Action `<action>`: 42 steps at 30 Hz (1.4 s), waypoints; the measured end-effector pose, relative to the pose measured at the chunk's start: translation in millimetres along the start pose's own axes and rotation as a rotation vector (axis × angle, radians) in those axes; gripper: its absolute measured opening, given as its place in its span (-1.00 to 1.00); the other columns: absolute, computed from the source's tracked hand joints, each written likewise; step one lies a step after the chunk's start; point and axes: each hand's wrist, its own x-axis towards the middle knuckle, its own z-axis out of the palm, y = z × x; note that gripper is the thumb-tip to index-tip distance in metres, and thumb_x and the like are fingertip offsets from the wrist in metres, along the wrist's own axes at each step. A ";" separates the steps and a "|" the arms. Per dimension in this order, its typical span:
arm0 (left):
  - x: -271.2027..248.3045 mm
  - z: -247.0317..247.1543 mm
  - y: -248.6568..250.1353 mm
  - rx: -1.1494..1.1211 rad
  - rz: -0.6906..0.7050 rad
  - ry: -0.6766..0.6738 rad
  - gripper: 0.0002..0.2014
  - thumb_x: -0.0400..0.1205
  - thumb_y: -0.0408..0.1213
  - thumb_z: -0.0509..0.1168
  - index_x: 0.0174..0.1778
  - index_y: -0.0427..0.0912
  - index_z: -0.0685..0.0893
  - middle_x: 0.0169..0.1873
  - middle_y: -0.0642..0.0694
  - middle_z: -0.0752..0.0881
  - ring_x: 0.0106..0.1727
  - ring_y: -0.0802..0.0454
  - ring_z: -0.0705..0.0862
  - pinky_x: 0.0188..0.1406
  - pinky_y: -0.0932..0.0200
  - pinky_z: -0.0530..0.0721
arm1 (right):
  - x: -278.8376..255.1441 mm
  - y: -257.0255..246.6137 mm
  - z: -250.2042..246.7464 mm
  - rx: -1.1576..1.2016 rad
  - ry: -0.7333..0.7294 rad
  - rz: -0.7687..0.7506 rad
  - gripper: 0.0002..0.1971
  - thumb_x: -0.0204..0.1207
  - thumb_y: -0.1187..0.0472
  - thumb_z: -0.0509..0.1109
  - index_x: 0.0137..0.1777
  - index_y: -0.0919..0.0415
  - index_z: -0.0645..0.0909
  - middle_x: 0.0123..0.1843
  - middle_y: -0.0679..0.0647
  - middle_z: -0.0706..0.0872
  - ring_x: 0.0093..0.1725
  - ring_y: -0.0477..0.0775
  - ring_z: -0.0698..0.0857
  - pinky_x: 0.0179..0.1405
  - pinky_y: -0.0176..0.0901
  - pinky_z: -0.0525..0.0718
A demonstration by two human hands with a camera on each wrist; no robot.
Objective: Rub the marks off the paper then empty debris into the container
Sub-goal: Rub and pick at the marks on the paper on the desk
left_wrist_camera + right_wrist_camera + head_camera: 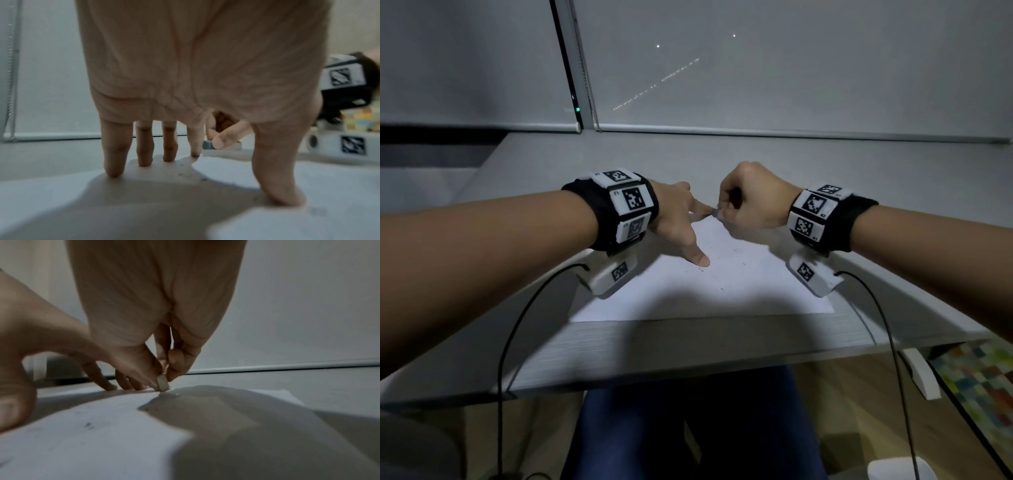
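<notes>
A white sheet of paper [722, 291] lies on the grey desk [619, 346], with small dark eraser crumbs [722, 255] scattered on it. My left hand [681, 226] presses the paper's far left part with spread, straight fingers [115, 162] and thumb. My right hand [750, 202] pinches a small grey eraser [163, 383] between thumb and fingertips. The eraser's lower end touches the paper near its far edge, right beside my left index fingertip. The eraser [208, 145] also shows in the left wrist view behind my left hand. No container is in view.
A wall with roller blinds [756, 68] stands right behind the desk. Black cables [887, 325] hang from both wrists over the desk's front edge. Below are my blue-clad legs [688, 428], a wooden floor and a colourful mat [976, 380] at the right.
</notes>
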 end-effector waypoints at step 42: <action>-4.0 -1.4 6.3 -0.077 -0.034 -0.031 -0.04 0.30 0.51 0.51 0.58 0.94 0.14 0.64 -0.14 0.22 0.65 -0.34 0.44 0.50 -0.20 0.52 | -29.0 12.0 -10.3 0.085 -0.053 0.053 -0.91 0.46 0.16 0.63 -0.19 0.17 0.88 -0.38 0.00 0.81 -0.44 -0.11 0.67 -0.35 -0.28 0.66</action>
